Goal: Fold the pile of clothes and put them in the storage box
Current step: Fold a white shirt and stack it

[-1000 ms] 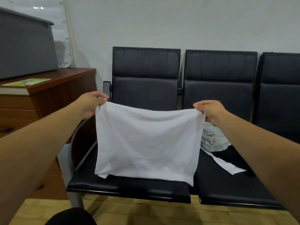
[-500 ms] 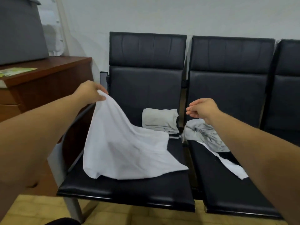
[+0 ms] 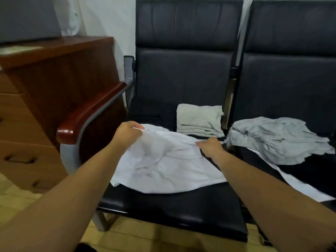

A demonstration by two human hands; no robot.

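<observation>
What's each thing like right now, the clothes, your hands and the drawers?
White cloth garment, rumpled, unfolded, lying on the left black padded chair, held by both hands.
Left hand, gripping its far left corner.
Right hand, pinching its far right edge.
Pale beige garment, folded, lying behind it on the same chair.
Grey garment pile, crumpled, unfolded, on the right black padded chair.
Brown wooden drawers, shut.

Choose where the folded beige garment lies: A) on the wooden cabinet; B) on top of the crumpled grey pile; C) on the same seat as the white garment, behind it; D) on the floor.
C: the folded beige garment lies at the back of the black seat, behind the white garment that the left hand and the right hand grip.
</observation>
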